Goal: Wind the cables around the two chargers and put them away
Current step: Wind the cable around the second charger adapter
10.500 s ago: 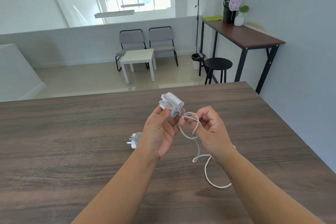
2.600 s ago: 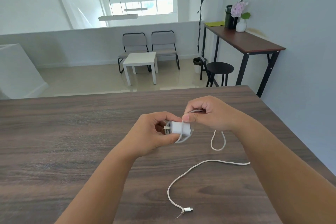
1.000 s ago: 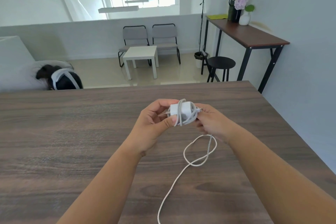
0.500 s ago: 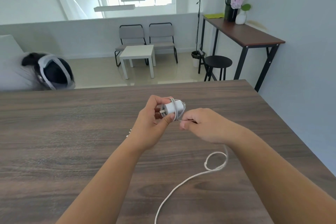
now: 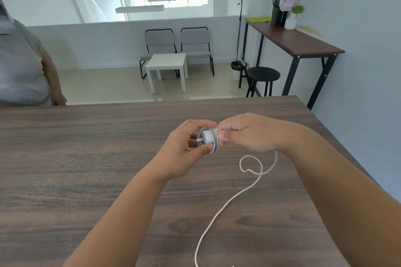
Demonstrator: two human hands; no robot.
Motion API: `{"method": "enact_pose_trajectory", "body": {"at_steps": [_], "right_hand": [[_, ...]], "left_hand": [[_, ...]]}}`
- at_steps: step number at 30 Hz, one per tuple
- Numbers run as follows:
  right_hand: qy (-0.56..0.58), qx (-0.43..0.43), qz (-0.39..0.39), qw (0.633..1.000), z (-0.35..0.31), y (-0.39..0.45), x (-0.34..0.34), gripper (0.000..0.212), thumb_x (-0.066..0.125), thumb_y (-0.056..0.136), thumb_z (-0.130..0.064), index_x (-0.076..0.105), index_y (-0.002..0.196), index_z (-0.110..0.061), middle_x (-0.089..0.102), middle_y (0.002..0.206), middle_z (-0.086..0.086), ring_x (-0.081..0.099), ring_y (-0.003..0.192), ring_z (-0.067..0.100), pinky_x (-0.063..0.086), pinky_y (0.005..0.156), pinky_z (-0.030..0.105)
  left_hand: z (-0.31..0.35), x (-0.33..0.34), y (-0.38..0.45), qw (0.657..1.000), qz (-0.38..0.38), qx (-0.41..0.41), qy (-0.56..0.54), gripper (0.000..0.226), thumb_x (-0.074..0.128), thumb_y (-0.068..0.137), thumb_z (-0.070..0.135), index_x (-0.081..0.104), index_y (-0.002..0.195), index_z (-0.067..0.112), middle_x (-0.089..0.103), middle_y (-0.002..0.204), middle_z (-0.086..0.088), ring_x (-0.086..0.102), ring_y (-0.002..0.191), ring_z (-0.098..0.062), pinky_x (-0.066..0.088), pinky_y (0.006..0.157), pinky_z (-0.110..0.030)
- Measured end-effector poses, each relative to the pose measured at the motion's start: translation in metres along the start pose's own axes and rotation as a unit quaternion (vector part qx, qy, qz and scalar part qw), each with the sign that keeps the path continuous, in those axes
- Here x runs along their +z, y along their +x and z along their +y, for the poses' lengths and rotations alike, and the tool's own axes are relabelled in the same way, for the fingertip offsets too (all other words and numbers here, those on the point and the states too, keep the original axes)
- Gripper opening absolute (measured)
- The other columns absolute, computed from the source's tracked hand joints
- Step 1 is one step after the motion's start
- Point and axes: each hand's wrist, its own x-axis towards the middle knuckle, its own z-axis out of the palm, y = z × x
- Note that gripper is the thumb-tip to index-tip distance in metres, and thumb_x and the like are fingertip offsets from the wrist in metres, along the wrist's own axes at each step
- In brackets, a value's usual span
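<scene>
My left hand [image 5: 184,154] grips a small white charger [image 5: 208,137] above the dark wooden table [image 5: 86,169], its plug prongs pointing left. A few turns of white cable wrap the charger's body. My right hand [image 5: 247,132] pinches the cable right beside the charger. The loose cable [image 5: 249,188] drops from under my right hand, forms a small loop on the table and trails toward the near edge. The other charger is hidden from view.
A person in a grey shirt [image 5: 19,67] stands at the table's far left edge. Beyond the table are a white side table [image 5: 167,65], two grey chairs, a black stool [image 5: 263,75] and a tall desk [image 5: 297,43] by the right wall.
My right hand has risen from below the charger to beside its top, carrying the cable around it. The person at the left has stood up and moved closer.
</scene>
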Motion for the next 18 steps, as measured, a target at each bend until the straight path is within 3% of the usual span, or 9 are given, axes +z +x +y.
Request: {"method": "enact_pose_trajectory", "body": {"at_steps": [2, 4, 7, 9, 11, 15, 18], "right_hand": [[0.041, 0.012, -0.023, 0.999, -0.002, -0.001, -0.003, 0.030, 0.041, 0.101, -0.030, 0.066, 0.092, -0.018, 0.049, 0.049, -0.029, 0.046, 0.047, -0.012, 0.029, 0.058, 0.018], [0.073, 0.008, -0.031, 0.997, -0.002, 0.000, -0.004, 0.030, 0.041, 0.101, -0.028, 0.067, 0.092, -0.015, 0.044, 0.043, -0.019, 0.040, 0.038, -0.004, 0.030, 0.055, 0.019], [0.057, -0.007, -0.024, 0.998, -0.004, 0.005, -0.008, 0.029, 0.044, 0.100, -0.026, 0.067, 0.087, -0.015, 0.046, 0.052, -0.016, 0.041, 0.044, -0.003, 0.033, 0.056, 0.016], [0.022, -0.021, -0.019, 0.999, -0.004, 0.008, -0.012, 0.027, 0.048, 0.099, -0.027, 0.065, 0.079, -0.019, 0.051, 0.054, -0.024, 0.045, 0.052, -0.007, 0.032, 0.060, 0.017], [0.028, -0.034, -0.010, 0.999, 0.001, 0.012, -0.015, 0.029, 0.052, 0.097, -0.028, 0.059, 0.071, -0.018, 0.048, 0.053, -0.018, 0.042, 0.051, -0.001, 0.033, 0.059, 0.018], [0.139, -0.044, 0.003, 0.989, 0.012, 0.018, -0.013, 0.031, 0.054, 0.096, -0.032, 0.054, 0.074, -0.010, 0.039, 0.056, -0.007, 0.032, 0.049, 0.007, 0.028, 0.049, 0.018], [0.280, -0.041, -0.003, 0.959, 0.020, 0.020, 0.001, 0.034, 0.055, 0.093, -0.039, 0.052, 0.077, -0.009, 0.039, 0.057, 0.000, 0.028, 0.049, 0.011, 0.019, 0.047, 0.025]], "left_hand": [[-0.001, -0.001, -0.001, 0.999, 0.007, -0.016, -0.027, 0.040, 0.072, 0.082, 0.017, 0.063, 0.117, 0.034, 0.062, 0.113, 0.002, 0.060, 0.085, -0.013, 0.052, 0.074, -0.025], [-0.002, -0.002, -0.002, 0.999, 0.006, -0.021, -0.041, 0.040, 0.072, 0.081, 0.017, 0.064, 0.117, 0.033, 0.064, 0.110, 0.002, 0.061, 0.084, -0.016, 0.053, 0.075, -0.027], [-0.001, -0.003, -0.001, 0.998, 0.000, -0.025, -0.050, 0.042, 0.073, 0.081, 0.016, 0.065, 0.117, 0.036, 0.067, 0.107, 0.000, 0.063, 0.087, -0.022, 0.054, 0.078, -0.030], [0.001, -0.003, 0.000, 0.997, -0.013, -0.032, -0.066, 0.045, 0.073, 0.080, 0.017, 0.064, 0.118, 0.040, 0.070, 0.103, 0.000, 0.064, 0.083, -0.018, 0.054, 0.077, -0.028], [0.004, -0.001, -0.001, 0.994, -0.030, -0.035, -0.096, 0.048, 0.074, 0.079, 0.015, 0.062, 0.122, 0.035, 0.069, 0.102, -0.001, 0.062, 0.083, -0.013, 0.054, 0.078, -0.029], [0.006, 0.001, -0.004, 0.981, -0.023, -0.040, -0.188, 0.041, 0.072, 0.079, 0.007, 0.062, 0.117, 0.017, 0.069, 0.105, -0.009, 0.064, 0.094, -0.016, 0.053, 0.085, -0.028], [0.006, 0.002, -0.007, 0.967, -0.028, -0.030, -0.251, 0.038, 0.075, 0.080, 0.009, 0.063, 0.115, 0.013, 0.071, 0.109, -0.007, 0.065, 0.100, -0.017, 0.053, 0.087, -0.030]]}}
